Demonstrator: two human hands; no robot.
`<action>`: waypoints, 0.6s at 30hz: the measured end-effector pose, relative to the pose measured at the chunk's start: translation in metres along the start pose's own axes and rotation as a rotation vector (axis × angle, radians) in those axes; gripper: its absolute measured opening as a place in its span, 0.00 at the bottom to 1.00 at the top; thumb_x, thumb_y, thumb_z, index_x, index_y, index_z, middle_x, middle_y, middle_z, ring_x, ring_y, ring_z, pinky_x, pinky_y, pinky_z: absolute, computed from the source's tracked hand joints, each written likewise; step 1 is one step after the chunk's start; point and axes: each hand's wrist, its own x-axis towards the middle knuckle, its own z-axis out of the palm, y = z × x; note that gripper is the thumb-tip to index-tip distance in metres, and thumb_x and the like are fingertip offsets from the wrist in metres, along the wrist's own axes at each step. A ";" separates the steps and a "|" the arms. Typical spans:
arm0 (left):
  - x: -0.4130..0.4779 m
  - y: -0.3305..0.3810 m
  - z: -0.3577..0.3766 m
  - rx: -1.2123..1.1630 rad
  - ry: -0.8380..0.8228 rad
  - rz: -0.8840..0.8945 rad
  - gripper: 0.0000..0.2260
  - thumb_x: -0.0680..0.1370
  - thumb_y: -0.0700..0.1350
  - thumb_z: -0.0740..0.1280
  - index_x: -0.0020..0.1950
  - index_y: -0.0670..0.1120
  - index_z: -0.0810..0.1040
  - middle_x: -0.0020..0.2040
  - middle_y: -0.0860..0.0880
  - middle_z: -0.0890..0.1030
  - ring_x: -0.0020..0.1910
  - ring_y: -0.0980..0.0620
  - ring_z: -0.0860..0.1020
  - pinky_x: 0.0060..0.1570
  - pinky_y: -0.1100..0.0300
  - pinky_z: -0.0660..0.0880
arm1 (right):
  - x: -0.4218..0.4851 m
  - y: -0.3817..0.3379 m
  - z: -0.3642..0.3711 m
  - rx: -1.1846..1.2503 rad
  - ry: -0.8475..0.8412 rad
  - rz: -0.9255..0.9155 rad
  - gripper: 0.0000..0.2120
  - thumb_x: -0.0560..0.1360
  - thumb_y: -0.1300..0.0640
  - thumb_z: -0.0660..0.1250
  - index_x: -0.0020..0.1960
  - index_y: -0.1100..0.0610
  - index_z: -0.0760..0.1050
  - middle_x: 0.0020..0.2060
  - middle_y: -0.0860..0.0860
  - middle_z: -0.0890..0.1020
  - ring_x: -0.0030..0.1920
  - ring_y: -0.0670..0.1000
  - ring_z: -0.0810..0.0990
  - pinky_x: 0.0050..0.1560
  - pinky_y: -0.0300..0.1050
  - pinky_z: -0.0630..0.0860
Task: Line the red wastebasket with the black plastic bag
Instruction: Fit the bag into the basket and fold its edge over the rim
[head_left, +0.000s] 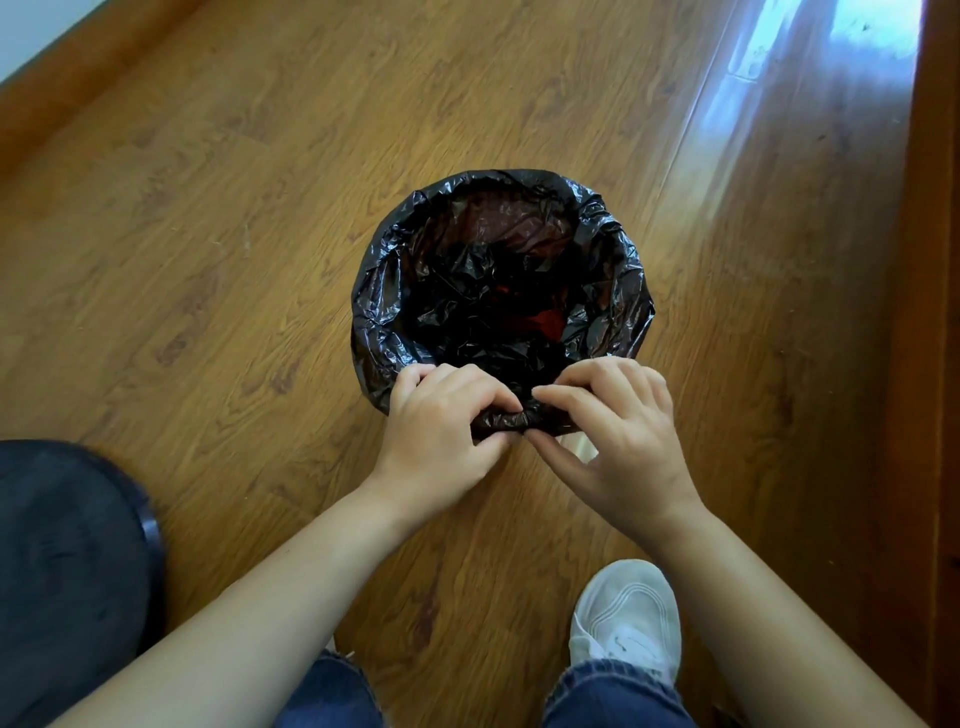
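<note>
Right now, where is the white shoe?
The white shoe is on the wooden floor at the lower right, just below the right hand, nearer than the bag-lined wastebasket.

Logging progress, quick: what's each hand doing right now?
Left hand: closed, pinching the black plastic bag at the near rim.
Right hand: closed on the same bunched bag edge.

I note a wooden floor (218, 218) under everything. A white shoe (626, 618) sits below the right hand, with blue jeans cuffs (615, 691) beneath. A dark round object (67, 571) lies lower-left of the left hand.
</note>
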 end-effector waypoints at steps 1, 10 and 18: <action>0.000 0.001 0.001 0.005 0.007 0.002 0.06 0.67 0.45 0.70 0.42 0.50 0.79 0.40 0.57 0.80 0.42 0.56 0.75 0.53 0.59 0.59 | 0.001 0.000 0.001 -0.011 -0.023 -0.007 0.10 0.66 0.55 0.73 0.45 0.59 0.80 0.40 0.55 0.81 0.44 0.56 0.78 0.49 0.50 0.68; -0.004 0.001 0.002 0.057 0.072 0.065 0.07 0.66 0.38 0.69 0.42 0.47 0.79 0.38 0.53 0.80 0.40 0.53 0.76 0.50 0.59 0.62 | 0.007 -0.001 0.017 -0.054 0.074 -0.021 0.05 0.61 0.64 0.72 0.36 0.60 0.77 0.32 0.53 0.79 0.35 0.55 0.78 0.50 0.47 0.65; -0.009 -0.006 0.002 0.096 0.088 0.057 0.08 0.63 0.36 0.67 0.39 0.45 0.77 0.36 0.52 0.79 0.39 0.51 0.76 0.50 0.59 0.62 | -0.004 0.003 0.015 -0.052 0.090 -0.024 0.06 0.66 0.57 0.71 0.39 0.59 0.78 0.37 0.54 0.81 0.45 0.51 0.74 0.54 0.49 0.65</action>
